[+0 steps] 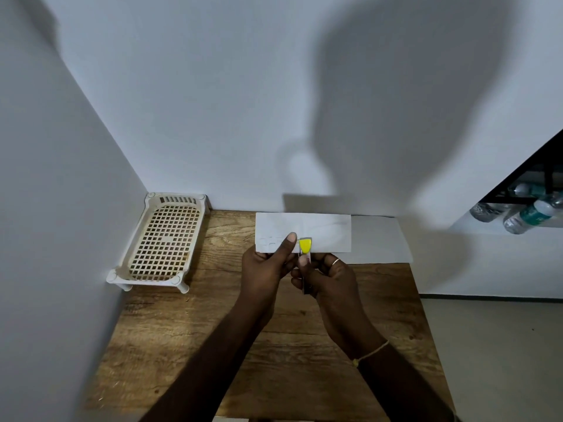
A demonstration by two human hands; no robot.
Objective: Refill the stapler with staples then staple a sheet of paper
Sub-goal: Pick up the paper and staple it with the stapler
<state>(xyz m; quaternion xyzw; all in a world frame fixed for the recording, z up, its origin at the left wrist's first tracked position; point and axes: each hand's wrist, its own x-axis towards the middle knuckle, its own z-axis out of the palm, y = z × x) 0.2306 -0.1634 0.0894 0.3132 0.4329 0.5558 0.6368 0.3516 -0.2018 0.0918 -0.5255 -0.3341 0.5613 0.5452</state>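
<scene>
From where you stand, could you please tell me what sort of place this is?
Probably a plain room corner in a home or small office: a wood-grain table pushed against bare white walls, a cream plastic lattice tray in the corner, and clear plastic water bottles stored under a dark shelf at right.

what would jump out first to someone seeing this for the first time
The bright yellow stapler at the middle of the wooden table draws the eye first: the right hand has it in its grip over the near edge of a white sheet of paper, which the left hand pinches. At the table's far left corner stands a cream plastic lattice rack, and a large shadow falls on the wall behind.
</scene>
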